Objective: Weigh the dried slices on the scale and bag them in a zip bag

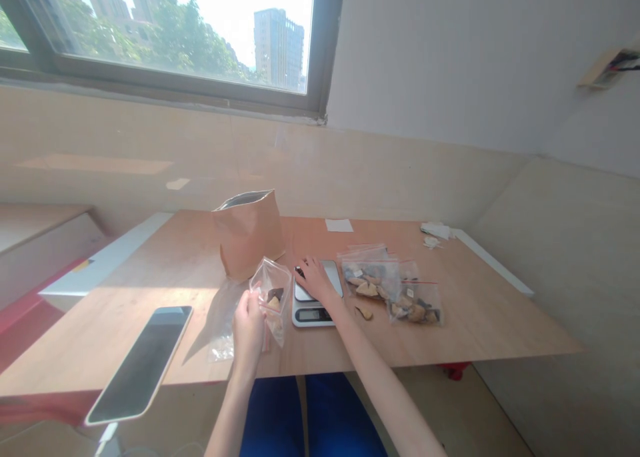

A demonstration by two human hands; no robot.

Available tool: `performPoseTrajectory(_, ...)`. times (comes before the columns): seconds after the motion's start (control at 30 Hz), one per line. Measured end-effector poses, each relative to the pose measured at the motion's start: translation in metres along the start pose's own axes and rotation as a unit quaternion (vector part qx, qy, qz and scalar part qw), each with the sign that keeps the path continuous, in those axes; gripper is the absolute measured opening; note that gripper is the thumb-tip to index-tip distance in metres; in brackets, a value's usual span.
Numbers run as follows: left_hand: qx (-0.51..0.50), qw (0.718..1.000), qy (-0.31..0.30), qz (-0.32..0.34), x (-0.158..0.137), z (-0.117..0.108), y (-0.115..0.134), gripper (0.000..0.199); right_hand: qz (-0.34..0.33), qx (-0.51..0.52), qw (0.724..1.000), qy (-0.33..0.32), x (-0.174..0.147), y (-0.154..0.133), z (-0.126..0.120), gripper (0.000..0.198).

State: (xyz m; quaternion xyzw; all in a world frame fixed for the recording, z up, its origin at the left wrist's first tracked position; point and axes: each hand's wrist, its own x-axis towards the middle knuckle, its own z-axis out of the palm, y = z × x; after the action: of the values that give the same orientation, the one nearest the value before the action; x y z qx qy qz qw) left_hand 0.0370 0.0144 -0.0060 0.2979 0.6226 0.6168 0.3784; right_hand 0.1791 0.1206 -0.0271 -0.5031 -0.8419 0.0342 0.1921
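Your left hand (249, 324) pinches a small clear zip bag (273, 297) by its rim, holding it up just off the table's (165, 270) front edge, a few brown and dark pieces sitting in the bottom. Your right hand (314, 277) lies on the platform of the kitchen scale (315, 297), fingers curled around something dark; can't tell whether it's actually gripped.

Risks as I judge them: the bag hangs from one side only, so its mouth can fold shut and pieces may miss it and drop onto the table or over the front edge. Your palm's weight on the scale will throw off any reading while it rests there. The filled bags (390, 287) lie touching the scale's right side w/ one loose piece (364, 312) just in front of them; your forearm could nudge them. The brown paper bag (250, 234) stands open right behind your left hand, so a bump may tip it. The phone (143, 364) overhangs the front-left edge and could slide off.
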Motion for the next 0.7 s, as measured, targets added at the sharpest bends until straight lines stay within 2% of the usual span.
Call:
performPoseTrajectory(0.1,0.000,0.999,-0.027,-0.029,-0.001,0.000,0.000,0.040,0.046,-0.020,0.999,0.002,-0.004,0.001,-0.005,0.021)
performPoseTrajectory(0.2,0.008,0.999,-0.029,-0.021,-0.005,0.000,0.002,0.039,0.109,-0.016,0.994,-0.001,-0.009,0.003,-0.009,0.023)
performPoseTrajectory(0.27,0.016,0.999,-0.034,-0.014,-0.008,0.002,0.004,0.037,0.129,-0.012,0.992,0.002,-0.011,0.003,-0.013,0.025)
performPoseTrajectory(0.37,0.038,0.998,-0.040,-0.007,-0.013,0.004,0.007,0.035,0.156,0.036,0.986,0.049,-0.009,-0.007,-0.025,0.035)
performPoseTrajectory(0.5,0.069,0.997,-0.044,0.000,-0.017,0.010,0.007,0.033,0.131,0.212,0.958,0.141,0.002,-0.039,-0.050,0.044)
performPoseTrajectory(0.6,0.077,0.996,-0.049,0.012,-0.019,0.014,0.005,0.032,0.089,0.266,0.953,0.119,0.009,-0.062,-0.066,0.040)
performPoseTrajectory(0.7,0.075,0.996,-0.052,0.019,-0.020,0.015,0.005,0.034,0.066,0.247,0.963,0.088,0.009,-0.074,-0.076,0.033)
